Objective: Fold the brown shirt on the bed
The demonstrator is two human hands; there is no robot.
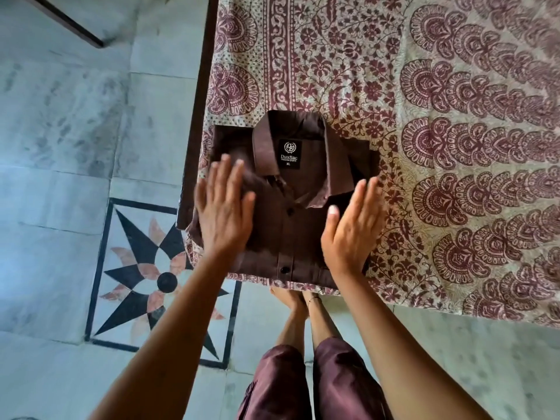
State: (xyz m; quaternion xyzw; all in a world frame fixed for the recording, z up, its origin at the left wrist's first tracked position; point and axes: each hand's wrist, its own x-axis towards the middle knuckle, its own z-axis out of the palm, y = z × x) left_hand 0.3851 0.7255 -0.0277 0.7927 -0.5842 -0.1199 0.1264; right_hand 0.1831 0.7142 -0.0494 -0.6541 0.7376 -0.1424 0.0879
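Before you: a pale marble-tile floor (pixel 60 122), mottled grey-blue, filling the left and near parts of your view. Near left, a square inlay (pixel 157 277) with a black-and-pink star and dark border. Far left, a dark furniture leg (pixel 65 21). At right, a block-printed maroon-and-cream bedspread (pixel 439 122) over a dark bed frame (pixel 200 95).

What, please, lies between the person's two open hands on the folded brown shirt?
In the head view, between the left hand and the right hand lies the folded brown cotton shirt's buttoned front placket, with its dark buttons.
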